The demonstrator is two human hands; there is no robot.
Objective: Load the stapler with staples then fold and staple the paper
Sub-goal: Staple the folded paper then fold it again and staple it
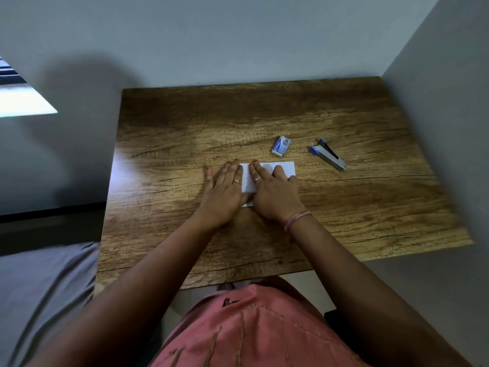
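Observation:
A folded white paper (pixel 284 168) lies flat in the middle of the wooden table (pixel 185 123). My left hand (pixel 225 192) presses palm-down across its left edge, fingers spread and flat. My right hand (pixel 272 192) rests palm-down on the paper's middle, covering most of it. A small blue-and-white staple box (pixel 281 146) lies just beyond the paper. The blue and silver stapler (pixel 328 154) lies to the right of the box, apart from both hands.
Grey walls close the table in at the back and on the right. A grey cushioned surface (pixel 39 300) sits to the left of the table. My pink garment (pixel 251 332) is at the near edge.

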